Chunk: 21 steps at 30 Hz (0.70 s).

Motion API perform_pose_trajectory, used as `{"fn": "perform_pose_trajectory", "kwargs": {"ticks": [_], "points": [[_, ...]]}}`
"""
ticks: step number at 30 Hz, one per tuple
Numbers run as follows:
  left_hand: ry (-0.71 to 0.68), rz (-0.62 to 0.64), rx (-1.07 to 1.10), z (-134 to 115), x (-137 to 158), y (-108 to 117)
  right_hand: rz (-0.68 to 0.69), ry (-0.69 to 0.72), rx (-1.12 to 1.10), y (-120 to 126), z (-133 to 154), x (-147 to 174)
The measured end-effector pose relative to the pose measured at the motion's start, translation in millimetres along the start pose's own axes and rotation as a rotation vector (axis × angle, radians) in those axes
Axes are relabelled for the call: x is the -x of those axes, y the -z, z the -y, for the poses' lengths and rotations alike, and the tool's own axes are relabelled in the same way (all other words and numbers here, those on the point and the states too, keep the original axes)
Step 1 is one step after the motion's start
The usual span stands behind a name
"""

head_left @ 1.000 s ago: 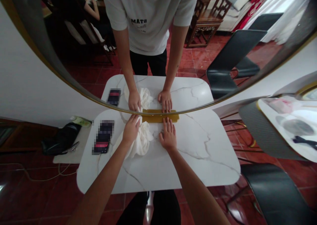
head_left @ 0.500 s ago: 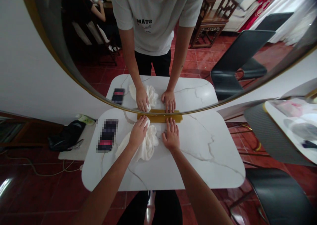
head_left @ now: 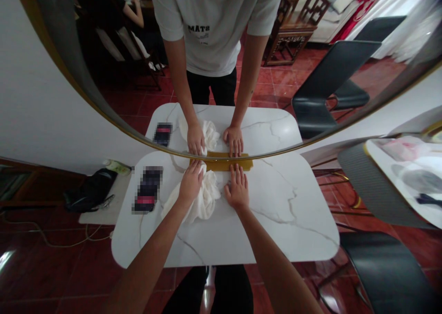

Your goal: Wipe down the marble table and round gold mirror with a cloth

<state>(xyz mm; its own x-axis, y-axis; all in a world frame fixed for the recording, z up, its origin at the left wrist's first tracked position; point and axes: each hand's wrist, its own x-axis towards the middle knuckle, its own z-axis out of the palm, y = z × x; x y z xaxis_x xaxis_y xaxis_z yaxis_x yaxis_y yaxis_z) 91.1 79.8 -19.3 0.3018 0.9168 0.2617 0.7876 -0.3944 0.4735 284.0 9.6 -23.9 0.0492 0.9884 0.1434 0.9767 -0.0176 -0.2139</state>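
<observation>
My left hand (head_left: 191,184) holds part of a crumpled white cloth (head_left: 206,198) against the left end of a flat gold base (head_left: 221,165). The rest of that cloth spreads beneath and beside the hand on a white marble-patterned table (head_left: 293,240). My right hand (head_left: 237,188) lies flat with fingers stretched out, its fingertips touching the base's front edge toward the right end. Above the base stands a large gold-rimmed mirror (head_left: 214,90), which reflects both hands and the cloth.
A blurred-out dark object (head_left: 148,189) lies on the table's left side. A black chair (head_left: 386,263) stands at the right, near another table (head_left: 383,159) with things on it. At the left are a black bag (head_left: 91,192) and a cable. The mirror reflects a seated person.
The view has shifted slightly. My left hand remains on the cloth at the base's left end, with at most a small shift. My right hand stays flat against the base.
</observation>
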Motion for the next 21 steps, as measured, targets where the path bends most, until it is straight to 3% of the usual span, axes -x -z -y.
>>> {"fn": "perform_pose_trajectory", "kwargs": {"ticks": [7, 15, 21], "points": [[-0.065, 0.059, -0.004, 0, -1, -1, 0.0, 0.004, 0.019, 1, 0, -1], [0.055, -0.072, 0.025, -6, -8, -4, 0.001, 0.003, 0.027, 0, -1, -1], [-0.058, 0.062, -0.01, -20, 4, -8, -0.001, -0.007, -0.004, 1, 0, -1]]}}
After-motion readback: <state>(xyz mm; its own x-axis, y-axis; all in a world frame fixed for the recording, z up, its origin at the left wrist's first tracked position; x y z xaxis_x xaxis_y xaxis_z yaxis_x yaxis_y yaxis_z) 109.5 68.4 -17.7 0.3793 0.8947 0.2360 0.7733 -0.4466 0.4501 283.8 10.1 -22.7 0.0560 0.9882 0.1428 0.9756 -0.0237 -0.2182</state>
